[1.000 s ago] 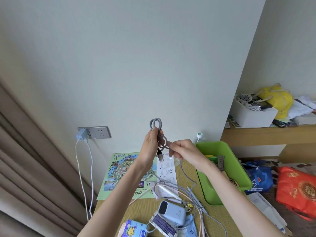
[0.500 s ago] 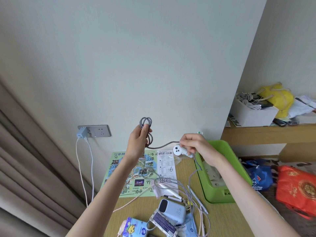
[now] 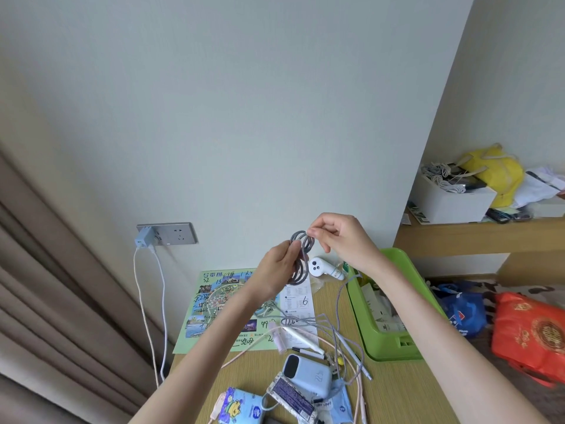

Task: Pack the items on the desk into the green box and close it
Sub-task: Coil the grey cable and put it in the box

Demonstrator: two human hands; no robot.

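Above the back of the desk, my left hand grips a coil of grey braided cable. My right hand pinches the top loop of that coil; the loose tail hangs down to the desk. The green box stands open at the right of the desk with papers and packets inside. On the wooden desk lie a pale blue power bank, tangled cables, a white pen, a purple-labelled packet, a cartoon tissue pack and a small white device.
A colourful map sheet and a printed paper lie at the back of the desk. A charger sits in the wall socket, its cables hanging down. Beige curtain left. Shelf at right holds a white box and yellow bag; red and blue bags lie on the floor.
My right hand moved from out at the right back to the coil and laid another loop on it. My left hand kept hold of the coil, which has grown thicker.
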